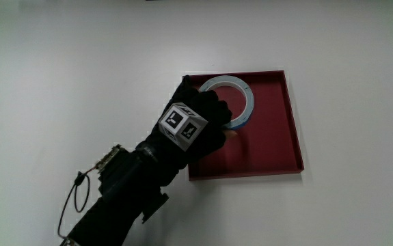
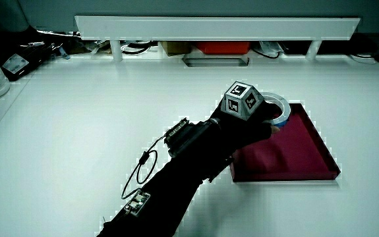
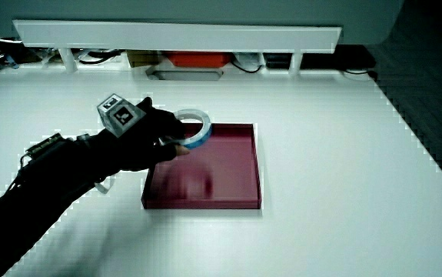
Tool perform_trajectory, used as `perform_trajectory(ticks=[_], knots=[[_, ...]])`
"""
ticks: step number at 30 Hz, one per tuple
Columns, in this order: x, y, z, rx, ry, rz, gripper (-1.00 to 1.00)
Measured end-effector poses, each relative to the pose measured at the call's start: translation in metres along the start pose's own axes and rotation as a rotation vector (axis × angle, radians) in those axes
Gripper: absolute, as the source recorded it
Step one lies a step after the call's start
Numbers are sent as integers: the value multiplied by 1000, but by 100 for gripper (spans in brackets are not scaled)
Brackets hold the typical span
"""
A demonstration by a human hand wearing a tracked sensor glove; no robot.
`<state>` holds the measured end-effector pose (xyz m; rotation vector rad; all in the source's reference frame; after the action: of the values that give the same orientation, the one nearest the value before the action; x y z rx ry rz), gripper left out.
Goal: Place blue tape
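Hand: your gloved hand reaches in over the corner of the dark red tray and sits partly above the tray floor; the patterned cube rides on its back, and the forearm trails back toward you across the white table.
Grip: your fingers are curled onto the blue tape, pinching the part of the ring nearest the hand; in a side view the fingertips wrap its rim from the underside.
Tape position: the roll is just past your fingertips, over the part of the tray farther from you than the hand; in a side view it shows raised above the tray floor, held up by the hand, not lying flat.
Tape orientation: it is a ring, so it has no long axis; its open centre faces mostly upward, and in a side view the ring looks slightly tilted, the held edge lower.
Tray: a shallow square with low walls, lying flat under your hand and the tape; nothing else shows on its floor.
Surroundings: a low white partition stands at the table's edge farthest from you, well apart from the hand.
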<state>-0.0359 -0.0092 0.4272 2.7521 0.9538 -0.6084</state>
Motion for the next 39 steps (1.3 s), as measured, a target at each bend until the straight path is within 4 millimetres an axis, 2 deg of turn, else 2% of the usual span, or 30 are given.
perform_trajectory(ticks=[9,15,27,32,34,36,37,39], knots=[[-5,14,-50,-80,-5,26,0],[-3,20,-72,-160,24,46,0],[-4,27,-88,-261,52,87,0],[-3,28,-87,-283,53,86,-16],[-5,29,-95,-276,49,77,-23],[-2,28,-88,-279,55,91,-29],[-6,29,-96,-291,43,75,-32],[-5,29,-96,-272,59,74,-39]])
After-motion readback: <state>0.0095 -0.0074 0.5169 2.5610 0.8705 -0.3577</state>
